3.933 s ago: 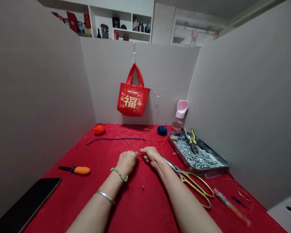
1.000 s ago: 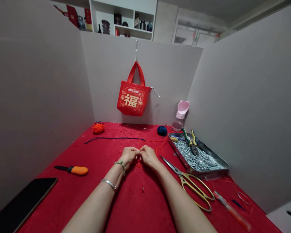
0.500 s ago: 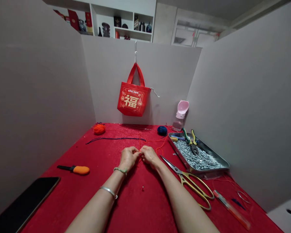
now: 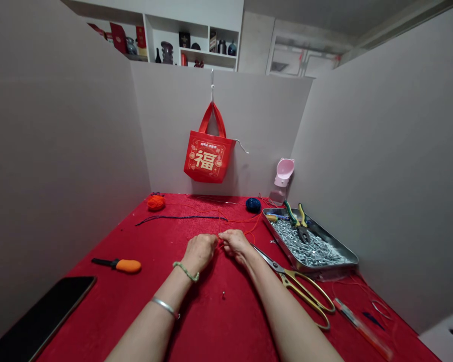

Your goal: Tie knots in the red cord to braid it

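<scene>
Red cord (image 4: 222, 244) passes between my hands at the middle of the worktop (image 4: 98, 301): my right hand (image 4: 236, 246) pinches it, my left hand (image 4: 200, 253) is curled, grip hidden. No finished piece shows; loose cord reaches toward the blue yarn ball (image 4: 252, 204).

Both bare arms reach forward from the bottom of the head view, converging toward the centre. The left forearm (image 4: 141, 322) slants up and to the right, and the right forearm (image 4: 292, 317) slants up and to the left. Both wrists are nearly straight. The left hand (image 4: 200, 253) sits back-up and curled, its fingers tucked under and mostly hidden. The right hand (image 4: 236, 246) is also back-up, with its fingers bent and pinched together, pointing left. The two hands sit just apart, their fingertips (image 4: 222, 234) almost meeting in front of the body.
</scene>
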The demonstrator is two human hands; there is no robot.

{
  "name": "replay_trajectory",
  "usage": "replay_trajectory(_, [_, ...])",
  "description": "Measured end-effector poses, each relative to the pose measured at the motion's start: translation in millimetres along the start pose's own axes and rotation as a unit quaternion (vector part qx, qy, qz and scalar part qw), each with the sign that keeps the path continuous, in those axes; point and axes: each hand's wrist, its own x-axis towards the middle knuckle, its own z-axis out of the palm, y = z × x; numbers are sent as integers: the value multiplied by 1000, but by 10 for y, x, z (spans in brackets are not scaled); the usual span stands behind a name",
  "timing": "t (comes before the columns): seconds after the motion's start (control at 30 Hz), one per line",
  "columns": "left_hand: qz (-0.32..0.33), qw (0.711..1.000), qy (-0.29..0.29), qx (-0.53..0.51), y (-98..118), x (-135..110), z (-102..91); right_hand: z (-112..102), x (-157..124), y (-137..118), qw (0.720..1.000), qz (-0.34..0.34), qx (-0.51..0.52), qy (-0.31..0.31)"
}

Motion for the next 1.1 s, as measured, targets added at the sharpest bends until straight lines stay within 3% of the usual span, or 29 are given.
replay_trajectory(0.3, [-116,988,-84,61,-318,-125,-393,-42,-6,-20,998,-22,-52,11])
replay_trajectory(0.37, [-143,984,-61,87,-348,-115,-471,-45,4,-13,997,-29,-75,16])
replay_trajectory(0.43, [-141,989,-17,39,-315,-64,-485,-45,11,-8,995,-36,-96,21])
replay_trajectory(0.5, [-137,986,-11,-96,-230,22,-421,-45,15,-6,993,-35,-111,21])
replay_trajectory(0.63, [-190,916,-101,-339,-71,216,-156,-53,19,-5,992,-20,-120,15])
replay_trajectory(0.83, [-113,906,-17,-408,-137,391,90,-52,6,-24,993,-15,-119,6])
replay_trajectory(1.0, [-142,820,-69,-550,-119,416,174,-30,-2,-42,994,-10,-105,3])
replay_trajectory(1.1, [-151,806,-82,-566,-83,413,206,-19,-8,-54,995,-11,-97,3])
